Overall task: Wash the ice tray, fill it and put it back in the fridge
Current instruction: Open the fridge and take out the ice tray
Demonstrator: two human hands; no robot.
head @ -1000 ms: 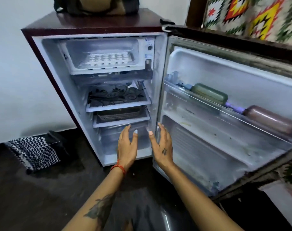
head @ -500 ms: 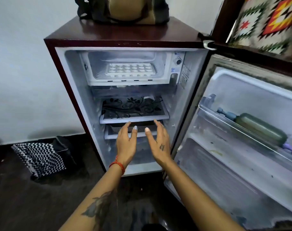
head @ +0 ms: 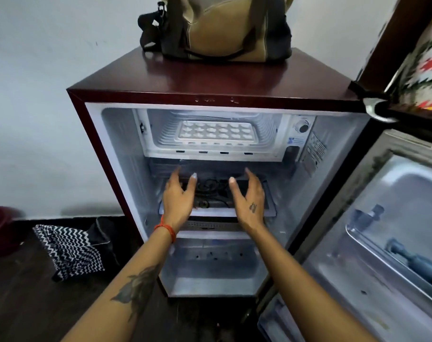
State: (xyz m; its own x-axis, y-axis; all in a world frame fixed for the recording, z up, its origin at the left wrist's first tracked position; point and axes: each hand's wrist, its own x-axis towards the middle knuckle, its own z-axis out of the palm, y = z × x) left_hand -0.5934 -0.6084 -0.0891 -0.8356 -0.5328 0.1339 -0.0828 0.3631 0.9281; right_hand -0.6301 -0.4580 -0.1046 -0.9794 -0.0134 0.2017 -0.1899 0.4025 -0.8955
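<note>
A white ice tray (head: 214, 132) lies flat inside the freezer box (head: 210, 154) at the top of the small maroon fridge (head: 210, 80), whose door stands wide to the right. My left hand (head: 178, 196) and my right hand (head: 249, 196) are raised side by side in front of the upper glass shelf, just below the freezer box. Both have straight, spread fingers and hold nothing. Neither touches the tray.
A tan and black bag (head: 217, 28) sits on top of the fridge. The open door (head: 382, 230) fills the right side, with small bottles on its rack. A zigzag-patterned cloth (head: 69, 250) lies on the dark floor at left, near a red basin (head: 0, 228).
Both hands have risen from the lower shelves up to the top shelf, closer to the freezer box. The view has swung to face the fridge interior more squarely.
</note>
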